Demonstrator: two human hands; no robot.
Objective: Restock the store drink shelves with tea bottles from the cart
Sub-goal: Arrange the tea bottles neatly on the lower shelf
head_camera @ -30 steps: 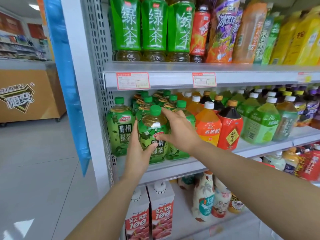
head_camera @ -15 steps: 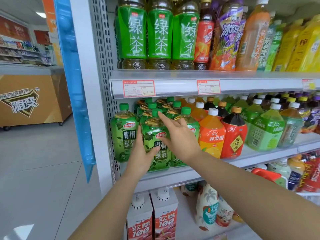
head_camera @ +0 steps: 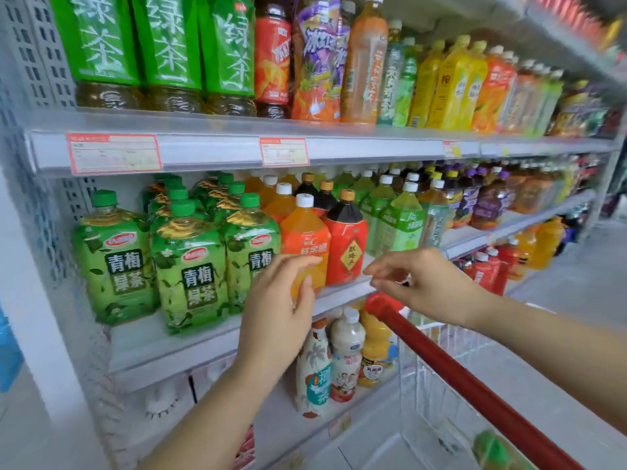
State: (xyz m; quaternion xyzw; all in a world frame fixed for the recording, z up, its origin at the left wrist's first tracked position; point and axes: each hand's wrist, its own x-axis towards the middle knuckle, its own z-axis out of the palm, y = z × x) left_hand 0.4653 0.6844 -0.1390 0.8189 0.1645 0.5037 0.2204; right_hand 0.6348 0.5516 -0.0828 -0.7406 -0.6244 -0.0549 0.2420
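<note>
Visible body: left hand [head_camera: 271, 320] with left forearm [head_camera: 203, 418]; right hand [head_camera: 427, 286] with right forearm [head_camera: 549, 344]. Both forearms bare along their full visible length, skin uncovered to the frame edge. Hands bare as well. Fingers [head_camera: 298, 264] slender. Fine detail on the right hand softened by blur.

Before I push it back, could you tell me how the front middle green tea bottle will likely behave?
The green tea bottle looks full, so probably heavy. Its broad, squarish body should slide upright rather than roll. The glossy wrap may feel slippery.
</note>
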